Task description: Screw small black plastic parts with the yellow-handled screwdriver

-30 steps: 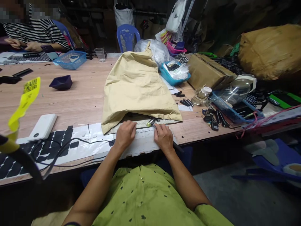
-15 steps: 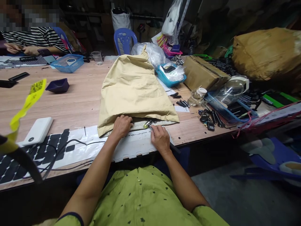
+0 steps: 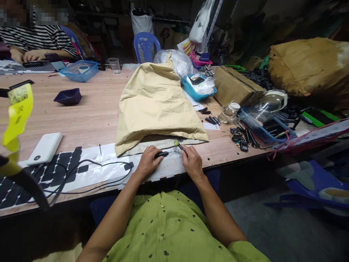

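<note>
- Keeps a dark slim piece (image 3: pixel 163 154) pinched narrowly between thumb and fingers of the left hand (image 3: pixel 148 160), over the near part of the white board (image 3: pixel 166 173); cannot tell whether touching it.
- Runs nearly sideways along its long axis, with the free end toward the right hand (image 3: pixel 193 160).
- Grips a round-ended tool (image 3: pixel 176 143) in that right hand, fingers closed around the slim shaft.
- Slants from there away from the body and a little leftward, greenish round end toward the beige cloth (image 3: pixel 160 102).
- Seems partway through handling: has both pieces in hand, apart from each other, neither laid down. Cannot tell from such small detail how much is finished or left.
- Shows, just beyond the fingers, a pale mat (image 3: pixel 136 148) under the cloth's raised front edge.
- Leaves farther out, on the table (image 3: pixel 89 120), a looped cable (image 3: pixel 95 162) and a white box-shaped device (image 3: pixel 46 147) to the left, and loose dark pieces (image 3: pixel 211 120) to the right.
</note>
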The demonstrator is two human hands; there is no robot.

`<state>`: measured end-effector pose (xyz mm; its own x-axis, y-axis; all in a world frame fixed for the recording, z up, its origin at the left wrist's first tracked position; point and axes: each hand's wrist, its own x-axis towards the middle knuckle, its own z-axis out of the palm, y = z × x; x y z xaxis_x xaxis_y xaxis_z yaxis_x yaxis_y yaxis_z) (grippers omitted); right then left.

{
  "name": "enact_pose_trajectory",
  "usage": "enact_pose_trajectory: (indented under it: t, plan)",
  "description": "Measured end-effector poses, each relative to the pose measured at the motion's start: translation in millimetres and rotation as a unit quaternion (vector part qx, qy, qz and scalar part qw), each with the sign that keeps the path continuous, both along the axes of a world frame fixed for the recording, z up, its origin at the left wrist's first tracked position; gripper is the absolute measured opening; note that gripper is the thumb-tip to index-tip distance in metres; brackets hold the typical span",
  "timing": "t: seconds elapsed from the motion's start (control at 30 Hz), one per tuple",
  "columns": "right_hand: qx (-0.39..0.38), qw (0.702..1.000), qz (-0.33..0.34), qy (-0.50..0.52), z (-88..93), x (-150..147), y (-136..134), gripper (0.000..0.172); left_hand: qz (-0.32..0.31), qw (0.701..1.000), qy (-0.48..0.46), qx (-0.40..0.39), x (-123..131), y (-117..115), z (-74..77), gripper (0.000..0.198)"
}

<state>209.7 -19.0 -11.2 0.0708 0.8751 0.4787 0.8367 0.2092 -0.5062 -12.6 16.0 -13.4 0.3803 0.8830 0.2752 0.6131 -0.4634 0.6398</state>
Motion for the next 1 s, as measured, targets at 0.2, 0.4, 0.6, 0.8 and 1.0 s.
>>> enact_pose_trajectory:
  t: [0.2, 0.4, 0.6, 0.8, 1.0]
  plan:
    - [-0.005, 0.992, 0.07, 0.106, 14.8, -9.1, -30.2, 0.032, 0.0, 1.0, -0.011, -0.019, 3.0, 0.0, 0.1, 0.014]
    - [-0.01, 0.993, 0.083, 0.082, 24.6, -19.0, -36.9, 0.035, 0.001, 0.999, -0.003, -0.042, 4.9, -0.3, 5.3, 0.016]
    - [-0.026, 0.995, 0.087, 0.037, 19.8, -20.9, -33.8, 0.036, 0.002, 0.998, 0.014, -0.058, 7.8, -0.4, 9.6, 0.016]
    - [-0.009, 0.993, 0.106, 0.05, 25.3, -26.9, -34.2, 0.034, 0.004, 0.998, 0.013, -0.061, 9.2, -1.0, 12.3, 0.016]
    - [-0.009, 0.991, 0.127, 0.044, 19.6, -35.8, -36.5, 0.033, 0.01, 0.997, 0.018, -0.074, 11.4, -0.4, 13.4, 0.014]
